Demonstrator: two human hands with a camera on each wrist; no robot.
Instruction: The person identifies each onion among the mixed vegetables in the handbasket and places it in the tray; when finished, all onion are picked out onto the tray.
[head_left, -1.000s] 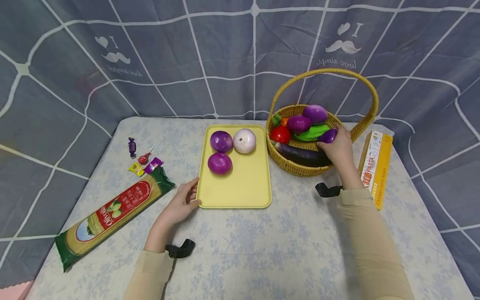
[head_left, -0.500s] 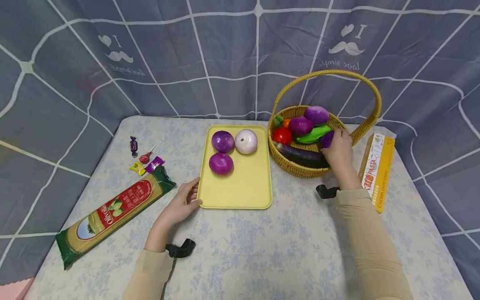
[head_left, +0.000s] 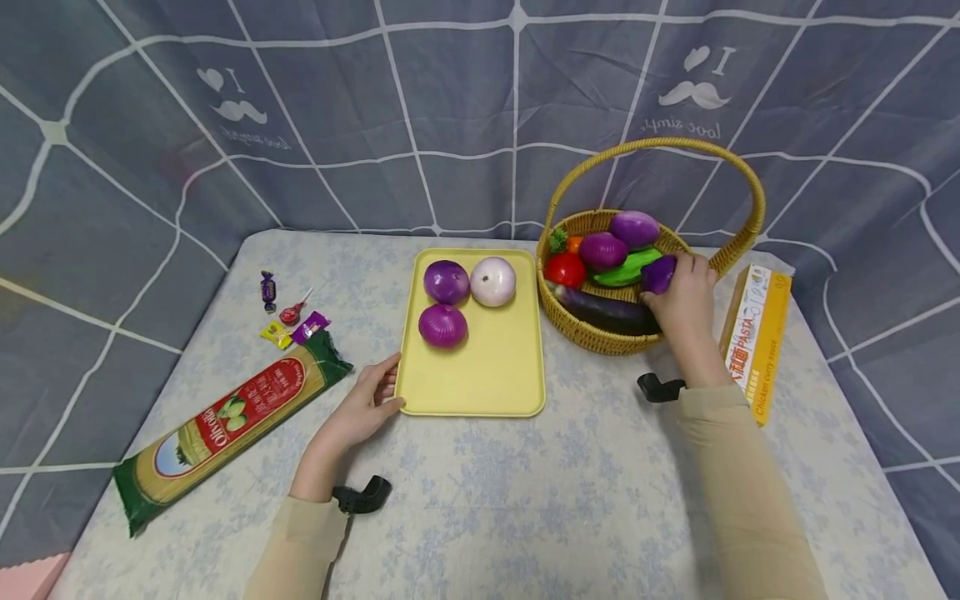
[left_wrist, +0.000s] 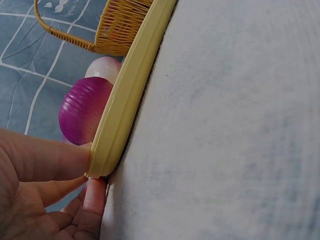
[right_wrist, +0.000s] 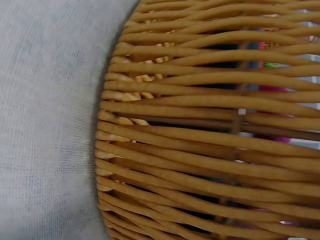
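My left hand [head_left: 365, 406] holds the left edge of a yellow tray [head_left: 480, 375] near its front corner. In the left wrist view, the thumb [left_wrist: 55, 161] presses the tray's rim, with fingertips against its side. Two purple onions [head_left: 443, 326] and a white onion [head_left: 492, 282] sit on the tray. Over the right side of a wicker basket [head_left: 592, 337], my right hand [head_left: 684, 304] grips a deep purple vegetable [head_left: 658, 273], its kind partly hidden by the fingers. Around it in the basket lie a long eggplant [head_left: 603, 312], a green vegetable [head_left: 626, 271], a tomato [head_left: 565, 270] and purple onions [head_left: 603, 251].
The basket's tall handle [head_left: 652, 143] arches above its contents. A yellow pasta box [head_left: 757, 342] lies right of the basket. A spaghetti packet [head_left: 232, 429] lies at left, with several candies [head_left: 291, 313] behind it. A grey-blue curtain [head_left: 450, 100] stands behind the table.
The right hand has drawn slightly right and turned, and the purple vegetable in its fingers has tilted. The left hand stays at the tray's edge.
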